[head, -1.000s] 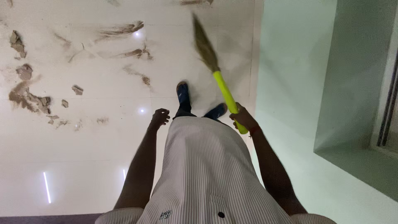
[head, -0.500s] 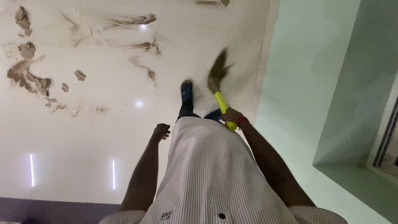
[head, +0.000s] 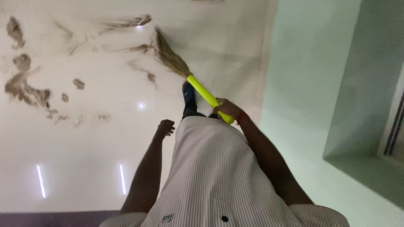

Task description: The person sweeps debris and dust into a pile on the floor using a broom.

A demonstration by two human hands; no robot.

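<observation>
Open floor [head: 84, 143] lies left; the wall [head: 307, 63] blocks right.

Broom swung to the left

The broom [head: 191, 78], gripped by the right hand [head: 227, 110], now slants up toward the upper middle-left of the frame; half a second ago its bristles pointed nearly straight up beside the dark shoe [head: 188, 93], and a second ago they reached toward the top centre. Its bristles now lie by the dirt streaks [head: 143, 47].
</observation>
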